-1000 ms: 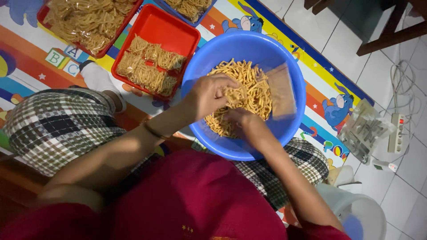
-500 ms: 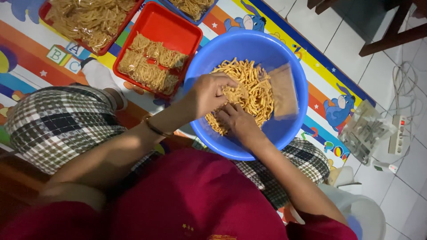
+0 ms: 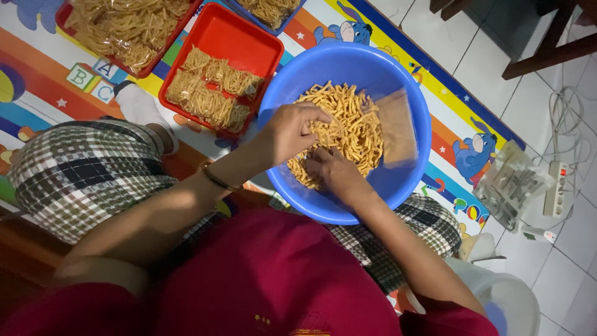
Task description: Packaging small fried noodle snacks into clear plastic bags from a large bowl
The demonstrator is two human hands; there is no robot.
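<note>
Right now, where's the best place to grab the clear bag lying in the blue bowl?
Probably the clear bag by its upper, far edge, coming from the bowl's far right side. It lies flat against the blue bowl's inner wall beside the snack sticks; that end looks free, while both hands crowd the near side.

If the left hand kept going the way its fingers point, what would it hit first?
Probably the snack sticks in the blue bowl: the left hand already rests on the pile, fingers aimed toward the clear bag beyond. Depth is uncertain.
</note>
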